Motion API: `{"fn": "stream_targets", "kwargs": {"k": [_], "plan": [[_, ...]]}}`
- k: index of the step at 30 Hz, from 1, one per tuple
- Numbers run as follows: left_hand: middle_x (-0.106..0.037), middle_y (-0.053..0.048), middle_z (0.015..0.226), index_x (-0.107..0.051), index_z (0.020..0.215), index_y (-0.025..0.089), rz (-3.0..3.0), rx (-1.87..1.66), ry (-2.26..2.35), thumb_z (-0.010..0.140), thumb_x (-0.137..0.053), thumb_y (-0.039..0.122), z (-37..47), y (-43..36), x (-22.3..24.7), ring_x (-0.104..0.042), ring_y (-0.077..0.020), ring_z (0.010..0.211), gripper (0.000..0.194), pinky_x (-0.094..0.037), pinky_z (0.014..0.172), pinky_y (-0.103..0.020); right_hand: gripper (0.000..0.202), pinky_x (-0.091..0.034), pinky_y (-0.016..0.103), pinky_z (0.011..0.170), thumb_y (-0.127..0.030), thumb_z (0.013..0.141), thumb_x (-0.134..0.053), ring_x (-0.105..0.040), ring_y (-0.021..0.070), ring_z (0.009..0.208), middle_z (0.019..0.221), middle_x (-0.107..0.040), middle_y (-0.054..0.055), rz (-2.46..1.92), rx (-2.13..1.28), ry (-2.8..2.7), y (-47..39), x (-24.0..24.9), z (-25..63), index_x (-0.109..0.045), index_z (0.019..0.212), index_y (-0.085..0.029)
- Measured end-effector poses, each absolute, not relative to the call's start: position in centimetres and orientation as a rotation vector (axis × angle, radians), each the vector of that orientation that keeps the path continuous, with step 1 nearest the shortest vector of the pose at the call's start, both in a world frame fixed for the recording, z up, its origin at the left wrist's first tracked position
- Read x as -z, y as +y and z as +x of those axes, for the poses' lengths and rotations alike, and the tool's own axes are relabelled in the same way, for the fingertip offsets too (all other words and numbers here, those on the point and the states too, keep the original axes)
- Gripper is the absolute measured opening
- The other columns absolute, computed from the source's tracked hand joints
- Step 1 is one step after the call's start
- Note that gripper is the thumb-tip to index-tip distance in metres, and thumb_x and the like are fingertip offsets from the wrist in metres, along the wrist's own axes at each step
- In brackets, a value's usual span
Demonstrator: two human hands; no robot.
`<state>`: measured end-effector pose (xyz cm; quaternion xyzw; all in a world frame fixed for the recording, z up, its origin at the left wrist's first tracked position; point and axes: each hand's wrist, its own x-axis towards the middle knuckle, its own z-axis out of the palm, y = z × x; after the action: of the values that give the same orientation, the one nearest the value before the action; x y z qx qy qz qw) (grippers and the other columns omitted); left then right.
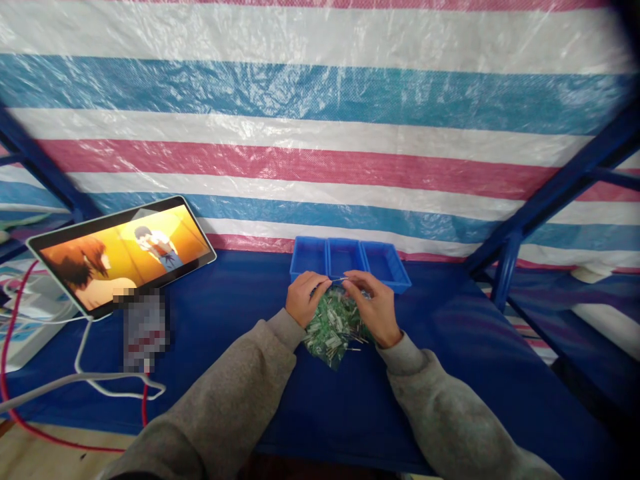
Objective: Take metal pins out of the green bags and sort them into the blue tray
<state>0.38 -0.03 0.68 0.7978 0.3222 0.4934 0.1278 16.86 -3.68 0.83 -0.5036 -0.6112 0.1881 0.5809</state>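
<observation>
Between my two hands a thin metallic piece [339, 279] is stretched level, just in front of the blue trays. My left hand [306, 297] is closed, thumb and fingertips pinching its left end. The fingers of my right hand [373, 305] pinch the right end. Beneath both hands lies a green-tinted clear plastic bag [331, 333] with several small, thin metallic pieces on or in it. Behind them stand the left blue tray [309, 252], the middle blue tray [345, 253] and the right blue tray [385, 263], side by side.
A tablet [125, 257] showing a cartoon leans at the left. White and red cables [80, 353] run below it, near a white power strip [35, 333]. Blue metal posts [507, 267] rise from the blue table [330, 413]; a striped tarp hangs behind.
</observation>
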Motion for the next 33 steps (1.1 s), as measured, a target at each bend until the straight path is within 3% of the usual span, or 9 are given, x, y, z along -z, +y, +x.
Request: {"fn": "stream_targets", "kwargs": {"k": [12, 19, 33], "plan": [[-0.067, -0.004, 0.081, -0.065, 0.087, 0.017, 2.287, -1.486, 0.885, 0.087, -0.055, 0.027, 0.5, -0.4, -0.9, -0.06, -0.0144, 0.076, 0.014, -0.047, 0.074, -0.027, 0.02, -0.047, 0.029, 0.065, -0.038, 0.085, -0.056, -0.059, 0.0147, 0.06, 0.065, -0.063, 0.0, -1.253, -0.389, -1.458, -3.8, -0.8, 16.9, -0.064, 0.083, -0.019], [-0.067, -0.006, 0.079, -0.065, 0.082, 0.015, 2.317, -1.496, 0.912, 0.088, -0.053, 0.026, 0.4, -0.3, -1.0, -0.06, -0.0155, 0.076, 0.017, -0.047, 0.073, -0.028, 0.021, -0.048, 0.03, 0.066, -0.038, 0.084, -0.058, -0.061, 0.0155, 0.063, 0.079, -0.068, 0.003, -1.193, -0.358, -1.456, -3.9, -0.6, 16.8, -0.065, 0.092, -0.02], [-0.069, -0.005, 0.081, -0.068, 0.084, 0.017, 2.176, -1.541, 0.852, 0.084, -0.058, 0.025, 0.6, -0.8, -1.7, -0.062, -0.0153, 0.077, 0.012, -0.049, 0.069, -0.027, 0.023, -0.047, 0.029, 0.065, -0.039, 0.087, -0.052, -0.06, 0.0157, 0.063, 0.072, -0.065, 0.002, -1.252, -0.299, -1.514, -4.0, -1.1, 16.8, -0.065, 0.084, -0.02]]}}
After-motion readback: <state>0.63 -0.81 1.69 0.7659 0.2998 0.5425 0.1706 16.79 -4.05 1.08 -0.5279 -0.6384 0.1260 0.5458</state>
